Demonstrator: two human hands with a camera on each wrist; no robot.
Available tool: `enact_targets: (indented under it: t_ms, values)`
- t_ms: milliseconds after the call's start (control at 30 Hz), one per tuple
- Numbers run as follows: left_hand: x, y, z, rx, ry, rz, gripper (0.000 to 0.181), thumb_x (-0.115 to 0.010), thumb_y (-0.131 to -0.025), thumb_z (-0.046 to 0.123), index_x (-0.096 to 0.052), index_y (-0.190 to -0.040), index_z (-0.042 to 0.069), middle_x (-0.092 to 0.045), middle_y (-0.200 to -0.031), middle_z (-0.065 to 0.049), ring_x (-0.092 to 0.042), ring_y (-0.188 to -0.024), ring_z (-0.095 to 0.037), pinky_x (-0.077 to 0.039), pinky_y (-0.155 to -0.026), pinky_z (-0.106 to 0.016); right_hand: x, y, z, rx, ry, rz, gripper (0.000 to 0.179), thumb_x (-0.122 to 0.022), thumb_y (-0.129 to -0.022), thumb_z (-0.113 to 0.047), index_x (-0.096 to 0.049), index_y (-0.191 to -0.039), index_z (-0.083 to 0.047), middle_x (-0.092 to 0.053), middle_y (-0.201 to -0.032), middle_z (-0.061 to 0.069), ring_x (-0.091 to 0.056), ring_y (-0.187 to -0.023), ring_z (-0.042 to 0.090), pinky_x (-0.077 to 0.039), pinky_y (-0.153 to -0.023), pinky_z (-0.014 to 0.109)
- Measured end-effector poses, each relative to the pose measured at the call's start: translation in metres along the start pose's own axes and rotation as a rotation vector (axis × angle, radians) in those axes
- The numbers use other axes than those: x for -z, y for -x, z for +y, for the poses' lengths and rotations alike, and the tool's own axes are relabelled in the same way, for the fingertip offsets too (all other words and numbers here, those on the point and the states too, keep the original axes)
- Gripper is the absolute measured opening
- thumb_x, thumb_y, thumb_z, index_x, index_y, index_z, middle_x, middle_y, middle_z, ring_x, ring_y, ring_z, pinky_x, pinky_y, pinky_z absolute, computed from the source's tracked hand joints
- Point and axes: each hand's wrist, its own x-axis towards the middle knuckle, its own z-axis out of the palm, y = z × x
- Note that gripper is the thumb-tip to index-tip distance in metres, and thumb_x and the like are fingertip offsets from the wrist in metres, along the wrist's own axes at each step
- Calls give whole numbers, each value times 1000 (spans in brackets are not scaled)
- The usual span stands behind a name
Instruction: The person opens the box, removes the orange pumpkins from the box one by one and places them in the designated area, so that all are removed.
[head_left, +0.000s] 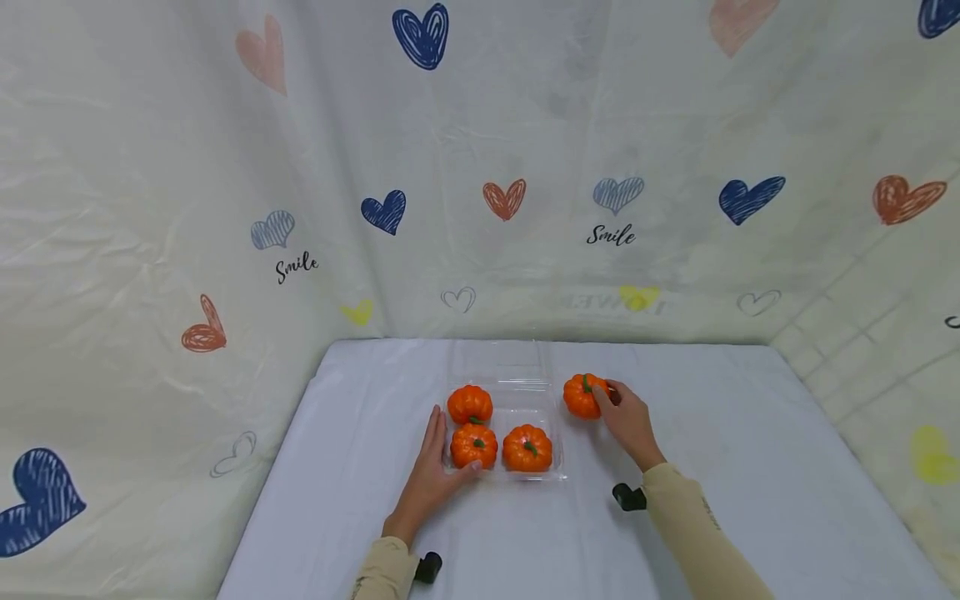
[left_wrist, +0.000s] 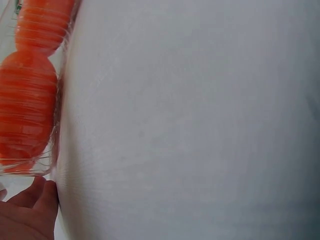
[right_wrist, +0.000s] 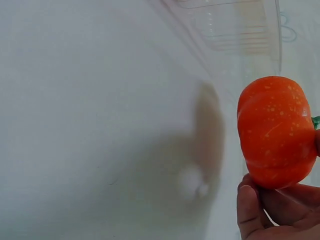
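Observation:
A small orange pumpkin with a green stem is held in the fingers of my right hand, just right of a clear plastic clamshell box. In the right wrist view this pumpkin hangs above the tabletop, its shadow falling on the cloth. Three more orange pumpkins sit inside the box: one at the back left, one at the front left and one at the front right. My left hand rests against the box's left side, fingers straight and thumb spread along the front edge.
The box's clear lid stands open toward the back edge. White cloth covers the table. Behind it hangs a pale curtain printed with hearts. Dark wrist cameras sit beside both sleeves.

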Motion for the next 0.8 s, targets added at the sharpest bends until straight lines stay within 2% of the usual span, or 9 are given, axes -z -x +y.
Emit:
enact_targets:
  t_ms: [167,400,600,800]
  values:
    - [0,1,-1,7,13,-3,120,-80,-88,63,-12,-173,12,-2,-180,3,-14,-163,-25,-26,-125,-51,-3,-2,5,-12,37,-33,65,-47,-114,-39,-44,-155,10,-51,-150,35,-51,-134,48,-46,-114,59]
    - [2,1,1,18,-3,-10,119,-78,-89,65,-12,-173,13,0,-180,5,-12,-164,-25,-25,-126,-54,-7,-6,15,23,38,-32,62,-48,-114,-34,-46,-152,15,-53,-148,36,-52,-133,49,-45,-115,60]
    - [2,-1,1,13,0,-11,119,-78,-90,65,-11,-173,13,0,-180,5,-11,-164,-25,-26,-126,-55,-12,-9,20,25,42,-7,60,-46,-114,-33,-46,-153,13,-51,-152,34,-49,-138,49,-41,-118,60]
    - [0,0,0,18,0,-13,119,-78,-89,65,-11,-173,13,0,-180,5,-12,-164,-24,-25,-126,-53,-15,-6,23,5,58,34,58,-44,-116,-31,-46,-153,13,-52,-150,34,-51,-136,48,-42,-117,59]
